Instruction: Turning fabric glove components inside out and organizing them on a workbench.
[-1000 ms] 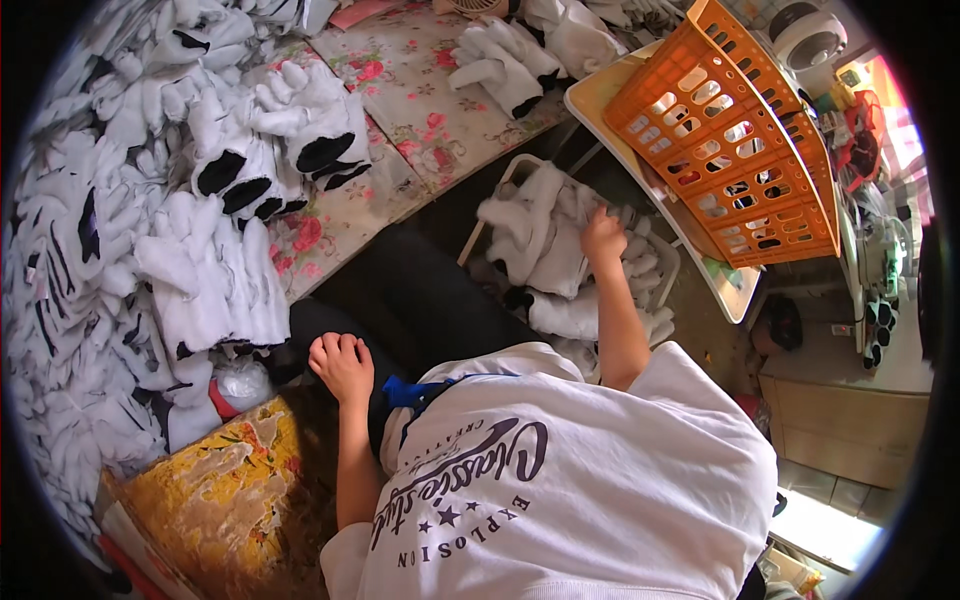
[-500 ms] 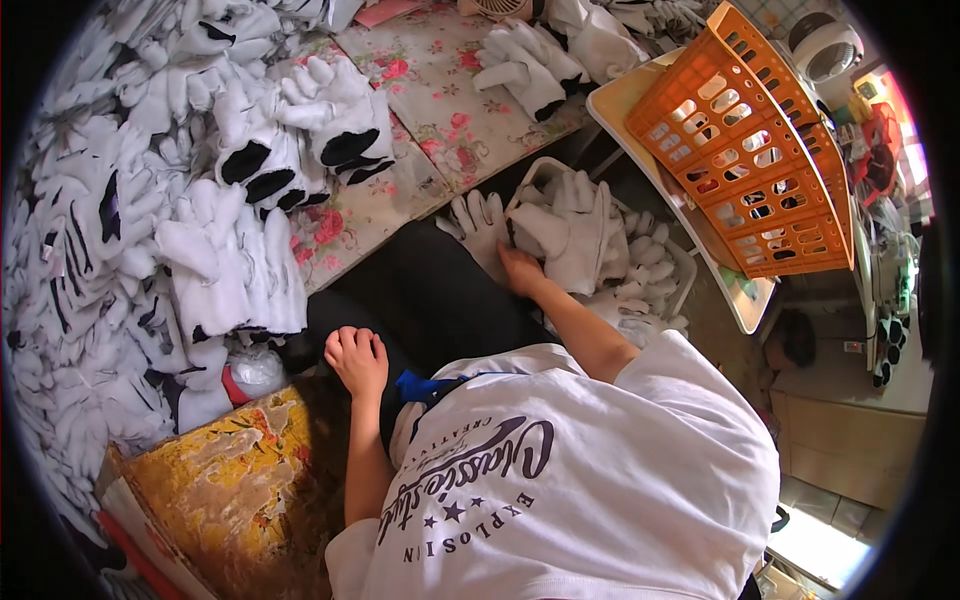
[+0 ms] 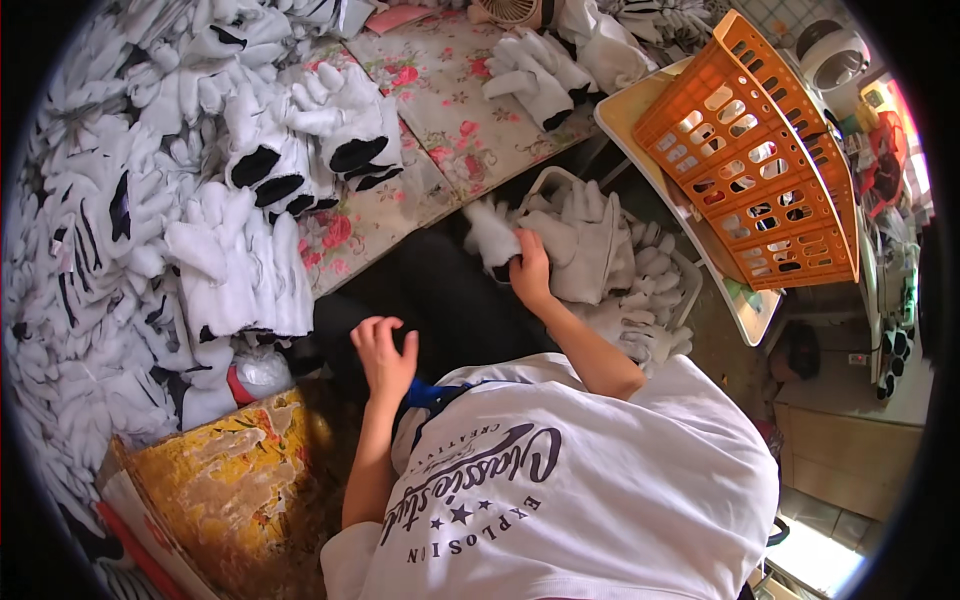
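Note:
My right hand (image 3: 532, 268) grips a white glove (image 3: 490, 236) by its dark-edged cuff, and the glove's fingers look blurred. Right beside it, more white gloves (image 3: 575, 240) fill a pale basket (image 3: 692, 282) by my right knee. Over my dark-trousered lap, my left hand (image 3: 384, 356) holds nothing, its fingers bent and thumb apart. The nearest gloves to it are a bundle of white gloves (image 3: 240, 265) with black-lined cuffs, lying on the table edge to the left.
A large heap of white gloves (image 3: 90, 250) covers the left side. The flowered tabletop (image 3: 430, 110) carries another small glove bundle (image 3: 540, 75). An orange plastic basket (image 3: 750, 150) stands on a small table (image 3: 620, 110) at right. Near my left elbow is a worn yellow panel (image 3: 230, 470).
My right hand has lifted the glove and drawn it up, so its cuff opening now shows. My left hand has risen from my thigh and moved slightly right, with its thumb spread.

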{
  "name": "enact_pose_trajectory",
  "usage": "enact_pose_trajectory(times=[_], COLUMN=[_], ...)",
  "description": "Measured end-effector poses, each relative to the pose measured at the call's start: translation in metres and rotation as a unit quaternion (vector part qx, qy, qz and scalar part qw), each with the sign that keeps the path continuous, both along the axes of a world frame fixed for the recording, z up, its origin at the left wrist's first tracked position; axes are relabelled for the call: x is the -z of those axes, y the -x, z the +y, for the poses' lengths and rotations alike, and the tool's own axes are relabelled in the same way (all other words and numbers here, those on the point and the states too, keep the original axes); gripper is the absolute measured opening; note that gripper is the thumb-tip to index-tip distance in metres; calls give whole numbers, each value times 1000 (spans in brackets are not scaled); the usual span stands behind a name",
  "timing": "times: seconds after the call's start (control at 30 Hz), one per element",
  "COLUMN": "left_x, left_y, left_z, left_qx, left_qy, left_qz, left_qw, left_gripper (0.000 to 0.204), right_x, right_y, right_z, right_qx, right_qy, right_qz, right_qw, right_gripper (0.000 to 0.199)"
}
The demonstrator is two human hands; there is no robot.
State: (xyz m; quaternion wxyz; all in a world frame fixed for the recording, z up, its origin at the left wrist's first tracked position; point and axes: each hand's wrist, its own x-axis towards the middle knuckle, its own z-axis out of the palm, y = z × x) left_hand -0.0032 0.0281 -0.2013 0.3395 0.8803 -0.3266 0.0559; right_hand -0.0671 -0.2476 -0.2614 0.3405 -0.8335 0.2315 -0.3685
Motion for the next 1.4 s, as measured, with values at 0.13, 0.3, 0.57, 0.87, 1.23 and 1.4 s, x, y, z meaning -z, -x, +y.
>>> enact_pose_trajectory(times=[0.13,0.3,0.57,0.87,1.23,1.4], left_x=[-70,-109,-140,-150,-169,-154], left_y=[13,10,17,-2,10,19], left_z=[-73,-104,-79,-45,-36,-26], left_qx=[90,85,117,194,293,296], left_qy=[209,267,455,479,352,417], left_qz=[197,-27,467,759,676,698], left_qw=[954,960,749,396,577,501], left_gripper=[54,42,28,50,80,90], right_x=[-89,-134,-189,-195,-156,-163], right_y=[-9,-21,-38,0,7,3], right_z=[29,54,40,46,50,65], right_qx=[-102,-160,-133,-474,-508,-539], right_qy=[-11,37,-51,-680,-661,-787], right_qz=[-112,-262,-122,-123,-139,-89], right_qw=[988,951,982,546,535,286], right_gripper=[39,35,37,41,46,59])
